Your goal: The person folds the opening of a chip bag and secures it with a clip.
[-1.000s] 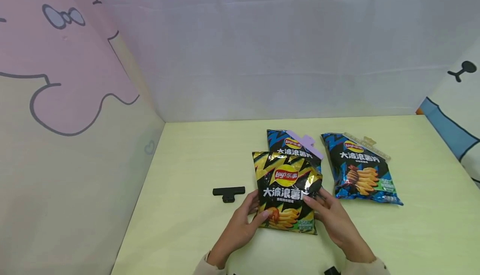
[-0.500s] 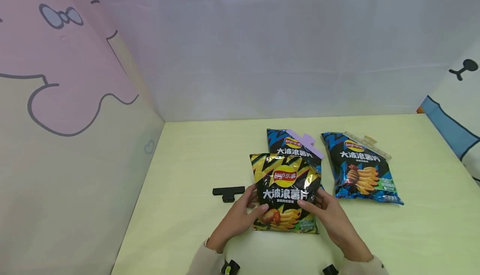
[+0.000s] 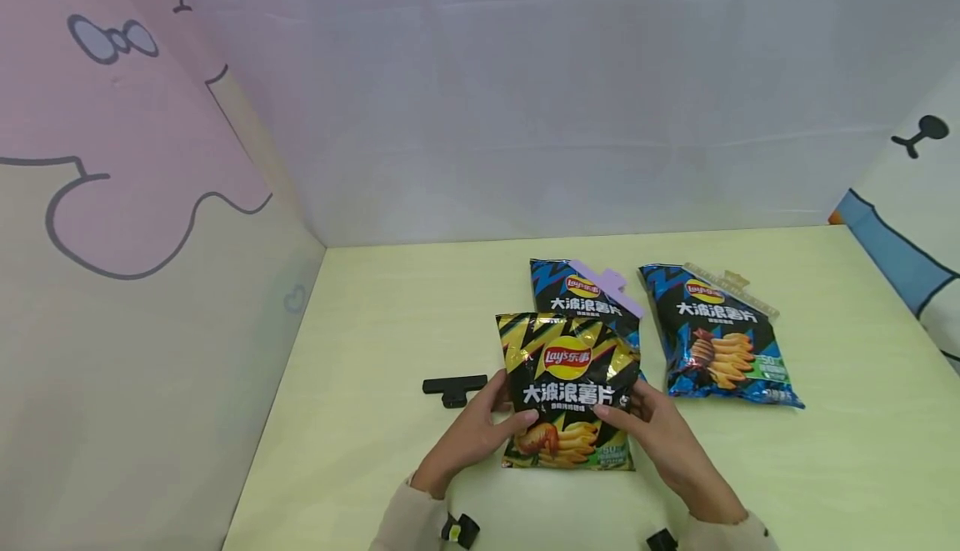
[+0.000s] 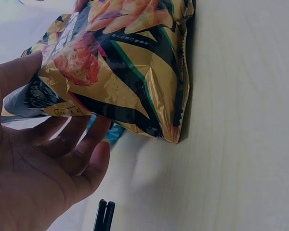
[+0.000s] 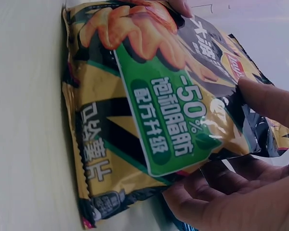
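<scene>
Between both hands is a black and gold bag of Lay's chips [image 3: 567, 413], its printed front toward the head camera. The left hand [image 3: 474, 430] grips its left side, thumb on the front and fingers behind, as the left wrist view also shows. On the other side the right hand [image 3: 667, 443] holds the bag the same way, thumb on the front. In the right wrist view the bag's green label [image 5: 166, 120] faces the camera. Behind the held bag lies a blue chip bag with a purple sealing clip [image 3: 609, 286], its lower part hidden.
Another blue chip bag [image 3: 723, 343] lies at the right with a clear yellowish clip [image 3: 731, 288] across its top corner. A black sealing clip [image 3: 454, 388] rests on the pale table [image 3: 360, 451] left of the held bag. Walls stand behind and at both sides.
The held bag has shifted slightly left and down, and its tilt has straightened a little. Both hands keep their grip. The other bags and clips stay in place.
</scene>
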`<state>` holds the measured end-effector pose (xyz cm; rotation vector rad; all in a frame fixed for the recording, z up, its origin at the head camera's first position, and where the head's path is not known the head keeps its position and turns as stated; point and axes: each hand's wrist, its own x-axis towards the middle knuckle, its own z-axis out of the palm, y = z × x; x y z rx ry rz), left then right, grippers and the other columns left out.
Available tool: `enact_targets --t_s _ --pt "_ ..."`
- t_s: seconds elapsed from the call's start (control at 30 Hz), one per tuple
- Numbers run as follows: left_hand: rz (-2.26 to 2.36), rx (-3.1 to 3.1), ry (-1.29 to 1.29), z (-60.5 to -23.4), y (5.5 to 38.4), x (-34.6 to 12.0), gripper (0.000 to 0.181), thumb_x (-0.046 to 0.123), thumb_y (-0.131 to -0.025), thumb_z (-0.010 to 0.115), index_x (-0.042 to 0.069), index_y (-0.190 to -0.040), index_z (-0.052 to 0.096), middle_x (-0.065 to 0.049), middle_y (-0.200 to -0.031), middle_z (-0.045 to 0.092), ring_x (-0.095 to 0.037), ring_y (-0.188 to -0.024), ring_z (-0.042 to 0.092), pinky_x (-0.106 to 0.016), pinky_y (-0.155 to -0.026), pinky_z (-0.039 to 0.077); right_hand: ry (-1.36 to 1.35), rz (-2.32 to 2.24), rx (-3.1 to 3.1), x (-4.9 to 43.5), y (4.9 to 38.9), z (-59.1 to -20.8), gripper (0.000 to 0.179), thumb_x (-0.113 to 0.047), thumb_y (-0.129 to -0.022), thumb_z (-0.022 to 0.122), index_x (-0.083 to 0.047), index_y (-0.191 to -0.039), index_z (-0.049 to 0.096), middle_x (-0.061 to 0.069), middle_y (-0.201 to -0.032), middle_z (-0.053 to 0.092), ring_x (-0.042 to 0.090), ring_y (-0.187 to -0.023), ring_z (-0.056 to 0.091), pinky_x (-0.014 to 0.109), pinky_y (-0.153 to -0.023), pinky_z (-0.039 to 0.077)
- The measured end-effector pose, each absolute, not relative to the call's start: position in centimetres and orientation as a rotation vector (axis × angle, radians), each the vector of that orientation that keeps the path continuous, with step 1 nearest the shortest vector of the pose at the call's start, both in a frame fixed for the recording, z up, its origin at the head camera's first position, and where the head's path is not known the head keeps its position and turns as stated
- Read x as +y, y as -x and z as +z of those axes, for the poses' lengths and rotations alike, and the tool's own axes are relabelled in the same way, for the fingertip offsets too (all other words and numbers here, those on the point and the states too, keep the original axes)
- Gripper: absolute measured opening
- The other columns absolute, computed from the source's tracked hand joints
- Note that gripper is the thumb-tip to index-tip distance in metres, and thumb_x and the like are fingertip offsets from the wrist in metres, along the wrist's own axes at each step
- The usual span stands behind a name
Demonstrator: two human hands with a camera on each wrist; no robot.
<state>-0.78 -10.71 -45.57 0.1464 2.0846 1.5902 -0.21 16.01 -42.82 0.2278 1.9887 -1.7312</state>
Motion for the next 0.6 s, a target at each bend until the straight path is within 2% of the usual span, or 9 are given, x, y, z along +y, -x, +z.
enact_targets --t_s 0.23,0.43,0.6 --pt "1.623 2.068 -0.138 -45.47 0.70 -10.74 0.066 0.043 -0.097 0.066 0.023 -0.153 0.038 -0.006 -0.141 0.062 -0.023 -0.126 0.059 -0.047 -0.108 0.047 -0.258 -1.693 2.041 15.98 0.37 -42.97 0.062 -0.023 -0.095 0.071 -0.003 -0.147 0.044 0.017 -0.133 0.064 0.010 -0.105 0.066 0.022 -0.088 0.055" --pt "1.613 2.088 -0.142 -45.51 0.64 -10.77 0.064 0.042 -0.097 0.066 0.023 -0.152 0.039 -0.005 -0.138 0.063 -0.021 -0.123 0.061 -0.044 -0.107 0.048 -0.332 -1.691 2.074 16.01 0.49 -43.24 0.055 -0.021 -0.095 0.071 0.002 -0.141 0.052 0.013 -0.124 0.070 0.006 -0.099 0.067 0.022 -0.085 0.055" --pt "1.589 2.102 -0.139 -45.42 0.86 -10.80 0.065 0.042 -0.097 0.065 0.025 -0.154 0.038 -0.005 -0.138 0.063 -0.022 -0.123 0.061 -0.046 -0.107 0.048 -0.371 -1.699 2.070 15.97 0.74 -43.20 0.053 -0.028 -0.098 0.067 0.000 -0.140 0.053 0.011 -0.125 0.070 0.005 -0.099 0.067 0.020 -0.086 0.054"
